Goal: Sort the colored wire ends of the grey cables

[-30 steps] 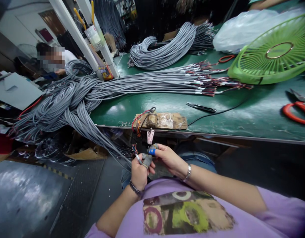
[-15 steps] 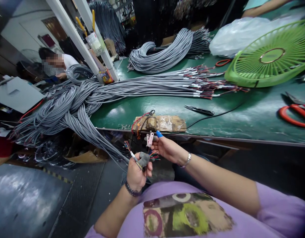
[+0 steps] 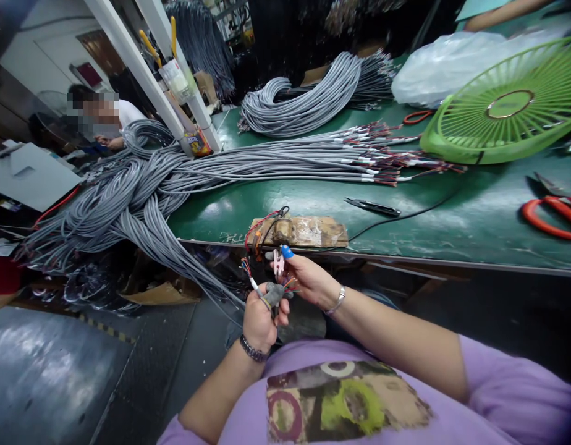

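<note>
My left hand (image 3: 261, 318) is closed on the stripped end of a grey cable (image 3: 258, 290), with grey covers on its thumb and a finger. Thin coloured wires (image 3: 247, 269) fan out from the cable end, and more wire tips (image 3: 290, 284) poke out on the right side of the grip. My right hand (image 3: 311, 278), its thumb capped in blue, pinches a small pale pink clip-like piece (image 3: 279, 264) just below a wooden block (image 3: 316, 232) at the bench edge. Both hands are close together, the wire tips lying between them. Some fingertips are hidden.
Bundles of grey cables (image 3: 248, 164) run across the green bench (image 3: 248, 201) and hang over its front left. Black snips (image 3: 372, 207), red-handled scissors (image 3: 552, 216) and a green fan cover (image 3: 499, 105) lie to the right. Another person (image 3: 107, 117) sits at the far left.
My left hand has moved slightly right and up with the cable. My right hand has shifted left, its blue-capped thumb now against the pink piece.
</note>
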Available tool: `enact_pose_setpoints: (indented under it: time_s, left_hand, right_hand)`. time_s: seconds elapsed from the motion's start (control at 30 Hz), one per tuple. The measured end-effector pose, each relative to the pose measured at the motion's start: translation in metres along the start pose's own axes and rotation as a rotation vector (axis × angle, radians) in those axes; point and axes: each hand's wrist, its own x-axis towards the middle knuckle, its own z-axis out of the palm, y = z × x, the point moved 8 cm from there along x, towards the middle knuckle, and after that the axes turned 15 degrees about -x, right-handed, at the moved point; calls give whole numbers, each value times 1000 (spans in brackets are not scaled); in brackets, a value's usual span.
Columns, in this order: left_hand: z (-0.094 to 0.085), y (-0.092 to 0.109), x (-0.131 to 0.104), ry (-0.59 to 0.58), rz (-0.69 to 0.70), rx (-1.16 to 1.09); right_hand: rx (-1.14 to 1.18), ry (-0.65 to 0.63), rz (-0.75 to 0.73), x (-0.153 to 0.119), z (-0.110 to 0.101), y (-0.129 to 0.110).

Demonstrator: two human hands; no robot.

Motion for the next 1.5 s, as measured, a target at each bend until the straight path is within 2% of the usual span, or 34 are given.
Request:
enact_pose_setpoints:
  time_s: [0.27, 0.47, 0.6, 0.73, 0.8, 0.93, 1.0, 1.13, 1.27, 1.5]
  left_hand:
    - [0, 0, -8, -31, 14, 23]
    - [-2, -1, -18, -23, 31, 24]
    - [-1, 4, -16, -36, 46, 15]
    - [1, 8, -11, -47, 30, -14]
    - [1, 9, -9, -44, 21, -31]
    - [2, 6, -7, -45, -2, -34]
    - [3, 4, -6, -44, -12, -28]
    - [4, 1, -2, -38, -13, -22]
    - [3, 0, 0, -32, -7, -9]
    - [1, 3, -11, -34, 35, 2]
  right_hand:
    - [26, -97, 83, -7, -2, 10]
    - [-31, -178, 79, -9, -1, 2]
    - [-106, -140, -22, -7, -2, -5]
    - [-212, -40, -185, -6, -9, -11]
    - [-221, -30, -210, -5, -11, -10]
    - [-79, -113, -62, -1, -2, 0]
    - [-2, -111, -2, 1, 0, 3]
    - [58, -58, 1, 5, 0, 2]
    - [59, -57, 13, 4, 0, 5]
    - [68, -185, 70, -5, 4, 6]
